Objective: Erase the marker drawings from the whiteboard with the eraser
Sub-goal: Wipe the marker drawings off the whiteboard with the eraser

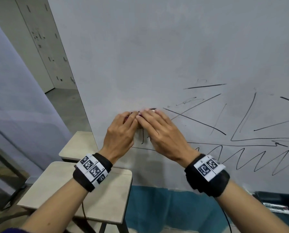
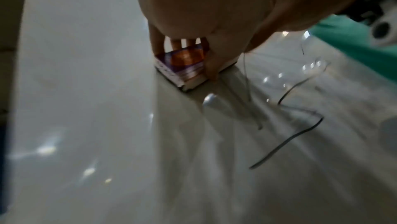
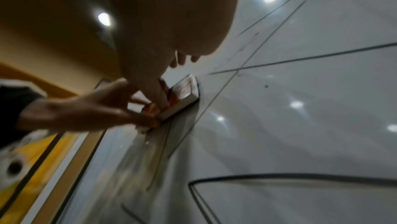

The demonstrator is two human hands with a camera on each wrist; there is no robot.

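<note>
**While both hands crowd one small eraser, a slip looks likely**

Both hands share the grip: left hand point(image 1: 122, 132) and right hand point(image 1: 162, 132) have fingers curled over the eraser point(image 2: 184, 68), flat against the whiteboard point(image 1: 157, 47). Uneven pressure could tilt it, I'd guess, smearing ink or skipping the marker drawings point(image 1: 241, 132) waiting to its right.

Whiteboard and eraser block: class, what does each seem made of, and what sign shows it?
Grey-white whiteboard: probably glossy coated or enamelled panel, since ceiling lights mirror in it. Small rectangular eraser block: seemingly a printed glossy wrap over a pale body with a dark wiping layer against the board; the material is unclear.
</note>
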